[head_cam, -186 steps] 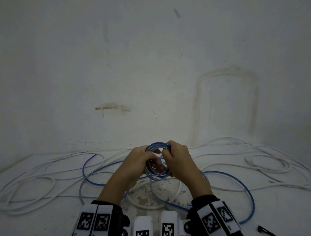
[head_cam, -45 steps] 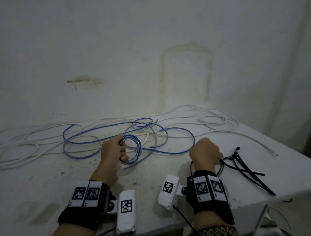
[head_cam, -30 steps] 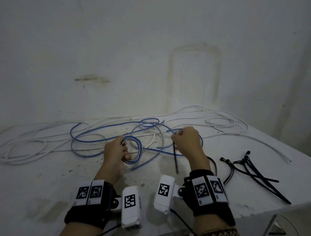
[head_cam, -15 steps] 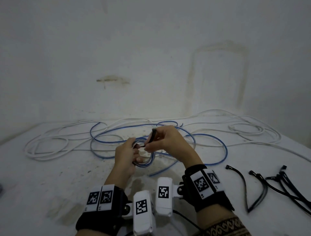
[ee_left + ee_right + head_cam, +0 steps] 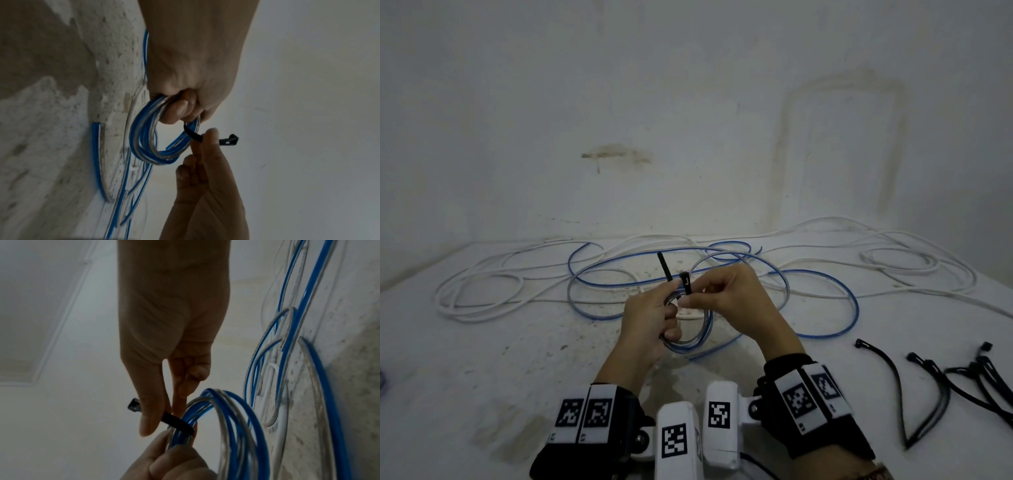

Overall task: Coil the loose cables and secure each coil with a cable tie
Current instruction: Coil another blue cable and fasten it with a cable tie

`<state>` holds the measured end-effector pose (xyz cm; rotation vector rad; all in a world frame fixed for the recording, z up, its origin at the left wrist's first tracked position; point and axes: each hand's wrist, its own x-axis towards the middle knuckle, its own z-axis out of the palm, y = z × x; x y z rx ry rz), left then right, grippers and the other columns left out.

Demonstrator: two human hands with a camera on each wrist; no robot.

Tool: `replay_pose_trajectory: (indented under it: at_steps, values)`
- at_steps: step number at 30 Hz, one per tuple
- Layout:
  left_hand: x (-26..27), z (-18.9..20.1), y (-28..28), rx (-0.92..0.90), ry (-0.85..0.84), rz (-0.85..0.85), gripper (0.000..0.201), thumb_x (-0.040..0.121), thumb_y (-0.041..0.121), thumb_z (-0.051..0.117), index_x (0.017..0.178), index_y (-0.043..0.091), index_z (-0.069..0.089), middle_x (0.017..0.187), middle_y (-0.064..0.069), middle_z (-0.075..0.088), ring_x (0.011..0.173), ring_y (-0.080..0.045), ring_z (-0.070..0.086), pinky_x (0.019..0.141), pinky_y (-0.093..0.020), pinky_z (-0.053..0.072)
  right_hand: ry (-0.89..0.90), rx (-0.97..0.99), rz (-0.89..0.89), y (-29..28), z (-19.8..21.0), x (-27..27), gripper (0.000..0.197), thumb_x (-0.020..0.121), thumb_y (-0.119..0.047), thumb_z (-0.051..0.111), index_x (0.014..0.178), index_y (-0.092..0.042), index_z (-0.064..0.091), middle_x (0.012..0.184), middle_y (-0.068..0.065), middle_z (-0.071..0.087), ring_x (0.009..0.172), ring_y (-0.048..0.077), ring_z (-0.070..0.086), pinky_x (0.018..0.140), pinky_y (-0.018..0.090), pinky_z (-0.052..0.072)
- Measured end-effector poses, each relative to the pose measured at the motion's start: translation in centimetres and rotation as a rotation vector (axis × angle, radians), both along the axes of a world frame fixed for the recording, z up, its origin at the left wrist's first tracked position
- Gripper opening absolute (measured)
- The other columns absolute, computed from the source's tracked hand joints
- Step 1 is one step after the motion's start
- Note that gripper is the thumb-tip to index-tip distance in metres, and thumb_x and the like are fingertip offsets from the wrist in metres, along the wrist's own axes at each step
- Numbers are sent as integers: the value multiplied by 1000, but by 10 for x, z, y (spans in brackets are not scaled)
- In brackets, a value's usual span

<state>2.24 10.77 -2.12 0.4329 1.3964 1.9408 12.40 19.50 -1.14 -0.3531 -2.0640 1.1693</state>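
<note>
Coil clamped in left grip; right grip pinches cable tie at coil's top edge.

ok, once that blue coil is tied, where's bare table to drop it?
Bare table lies near-left, between the white cables and the left wrist. A smaller patch sits between the right hand and the spare cable ties. The back is crowded with loose blue cable and white loops.

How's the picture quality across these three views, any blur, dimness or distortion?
Head view: dim and flat, wide-angle bend at the table edges, the spare black cable ties slightly smeared. Left wrist view: the blue-and-clear cable coil is motion-blurred. Right wrist view: the right hand is dark against the pale wall.
</note>
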Motion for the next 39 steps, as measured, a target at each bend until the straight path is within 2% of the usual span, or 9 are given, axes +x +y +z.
replay_pose_trajectory:
  at_steps: [5,10,12,15,21,27,31,35,39]
  values:
    - [1,-4,1,-46,152,6,19,91,19,59,80,3,60,62,-9,48,28,-8,27,35,-17,23,62,-9,-7,3,-2,0,18,67,-6,81,76,-20,73,91,3,72,89,14,66,82,33,52]
    - [1,-3,-4,-52,263,6,21,91,21,59,81,3,64,58,-7,51,30,-7,26,34,-19,23,82,-41,-6,-1,-3,-2,10,79,-7,73,81,2,70,78,17,71,75,28,69,75,39,56]
    - [2,-2,-4,-30,299,38,13,90,19,60,94,10,69,48,2,55,31,-8,24,35,-20,22,89,-35,-24,-3,-2,-2,12,83,-10,70,74,-3,68,72,15,69,70,26,67,72,37,55]
    - [-1,-5,-3,33,335,99,39,89,12,62,121,33,54,44,8,51,35,-10,19,37,-19,20,110,-36,-11,-6,-1,-2,16,83,-11,69,69,-16,64,69,11,68,68,22,68,72,35,56]
    - [-4,-9,-4,-24,563,198,25,87,8,62,111,12,70,69,-6,65,37,-7,35,33,-16,29,122,-150,7,-5,-2,-3,6,86,-7,65,82,-11,67,81,20,70,78,31,69,78,45,57]
    - [-6,-10,-4,30,752,252,33,90,10,59,122,18,61,76,-1,64,45,-2,43,50,-18,36,135,-113,21,-8,1,0,11,89,-4,59,87,-6,69,72,11,69,73,22,67,81,38,57]
    - [-8,-14,-3,44,874,262,24,89,1,58,109,4,69,68,3,59,59,2,55,57,-11,41,136,-38,-40,-8,0,0,15,90,-6,59,91,-4,74,67,5,70,68,23,67,75,37,55]
    - [-8,-15,-3,54,971,261,26,87,-4,58,110,4,68,70,6,59,65,8,57,60,-8,44,101,22,-85,-7,-2,1,15,89,-10,61,91,-6,76,69,7,72,50,24,46,50,37,41]
    - [-10,-16,-2,64,1002,264,25,87,-4,58,108,5,69,72,6,61,68,4,59,62,-11,47,92,14,-102,-6,-2,1,14,88,-10,63,93,-8,76,68,9,72,48,19,41,48,29,35]
